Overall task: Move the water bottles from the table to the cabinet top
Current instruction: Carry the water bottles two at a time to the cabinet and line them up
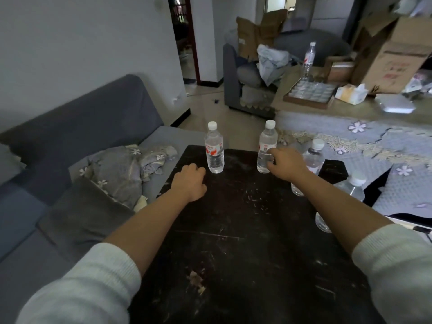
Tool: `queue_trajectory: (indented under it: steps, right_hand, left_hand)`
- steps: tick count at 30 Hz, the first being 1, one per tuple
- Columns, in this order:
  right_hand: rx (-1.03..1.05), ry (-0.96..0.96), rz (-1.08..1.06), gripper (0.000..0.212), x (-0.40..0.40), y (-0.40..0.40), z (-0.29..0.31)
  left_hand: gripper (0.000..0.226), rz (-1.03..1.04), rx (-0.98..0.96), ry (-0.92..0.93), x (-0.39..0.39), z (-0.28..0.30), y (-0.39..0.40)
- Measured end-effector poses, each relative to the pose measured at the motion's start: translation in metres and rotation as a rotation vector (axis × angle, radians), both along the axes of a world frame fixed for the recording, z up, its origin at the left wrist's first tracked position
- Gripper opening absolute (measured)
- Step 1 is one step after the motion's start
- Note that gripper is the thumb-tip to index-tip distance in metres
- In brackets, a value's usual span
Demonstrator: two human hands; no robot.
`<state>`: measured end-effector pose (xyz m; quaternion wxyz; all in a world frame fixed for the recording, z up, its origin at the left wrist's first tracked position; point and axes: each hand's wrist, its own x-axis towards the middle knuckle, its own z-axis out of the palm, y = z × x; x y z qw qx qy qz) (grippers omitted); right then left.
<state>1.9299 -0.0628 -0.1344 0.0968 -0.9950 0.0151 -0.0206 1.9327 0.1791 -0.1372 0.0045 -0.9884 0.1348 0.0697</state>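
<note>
reaching forward, right hand (284, 163) touches a bottle (266, 148); left hand (189, 181) hovers curled.

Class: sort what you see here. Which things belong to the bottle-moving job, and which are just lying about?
Job: four water bottles on the dark table at; left hand; right hand.

Lying about: sofa, cardboard box, tissue pack.

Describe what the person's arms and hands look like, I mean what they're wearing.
Both arms wear a light grey, soft knit top with long sleeves pushed up toward the elbows, leaving the forearms bare. The left hand and right hand are bare: no gloves, and no watch, rings or bracelets show. The sleeves look plain, without visible markings.
</note>
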Motion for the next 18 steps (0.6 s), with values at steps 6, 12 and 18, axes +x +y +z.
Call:
queue_trajectory:
  steps: [6, 12, 18]
  right_hand:
    - [0.077, -0.012, -0.073, 0.045, 0.074, -0.003, -0.002]
    - [0.162, -0.020, -0.175, 0.057, 0.138, -0.007, -0.011]
    - [0.124, 0.072, -0.307, 0.062, 0.186, -0.017, -0.026]
  left_hand:
    - [0.043, -0.014, -0.150, -0.043, 0.089, 0.003, -0.011]
    - [0.051, -0.041, -0.246, -0.059, 0.171, -0.004, -0.030]
    - [0.057, -0.065, -0.408, 0.012, 0.235, -0.022, -0.045]
